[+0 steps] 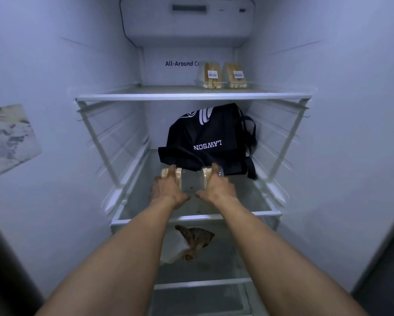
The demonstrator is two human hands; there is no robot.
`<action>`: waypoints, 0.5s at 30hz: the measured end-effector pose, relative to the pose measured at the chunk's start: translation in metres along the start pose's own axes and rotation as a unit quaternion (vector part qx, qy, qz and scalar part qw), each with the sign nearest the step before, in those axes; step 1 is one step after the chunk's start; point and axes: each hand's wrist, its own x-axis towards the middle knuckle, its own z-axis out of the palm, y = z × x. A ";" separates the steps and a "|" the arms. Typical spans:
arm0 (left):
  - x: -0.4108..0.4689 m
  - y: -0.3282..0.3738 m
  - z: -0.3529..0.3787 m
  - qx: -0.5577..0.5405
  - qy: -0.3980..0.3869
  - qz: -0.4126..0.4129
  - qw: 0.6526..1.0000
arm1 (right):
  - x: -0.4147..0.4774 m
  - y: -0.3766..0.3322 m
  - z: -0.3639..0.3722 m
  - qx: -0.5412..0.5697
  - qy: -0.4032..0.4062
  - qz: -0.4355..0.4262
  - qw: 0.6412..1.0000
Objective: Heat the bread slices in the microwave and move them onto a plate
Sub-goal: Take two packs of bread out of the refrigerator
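Left hand [168, 190] and right hand [216, 190] gripping bread packs [168, 173], glass fridge shelf [244, 197]

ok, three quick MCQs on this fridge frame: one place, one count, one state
1. Where is the black Lawson bag?
A) door bin
B) bottom drawer
C) middle shelf, behind the left hand and right hand

2. How many labelled bread packs stand on the top shelf?
A) two
B) one
C) four

3. What are the hands doing?
A) both hang empty
B) both grip the packaged bread
C) only the left grips anything

Answers:
1 C: the bag sits at the back of the shelf the hands reach into.
2 A: two packs stand side by side.
3 B: each hand's fingers curl over the bread.
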 end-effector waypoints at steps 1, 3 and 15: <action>-0.001 0.000 0.000 -0.007 0.005 -0.005 1.000 | -0.002 0.001 0.000 0.005 0.006 0.002 1.000; -0.004 -0.001 -0.002 -0.020 0.017 -0.007 1.000 | -0.006 0.004 -0.002 0.012 0.017 0.004 1.000; -0.075 0.008 -0.059 -0.067 0.050 0.029 0.996 | -0.082 -0.008 -0.062 0.016 0.074 0.001 0.997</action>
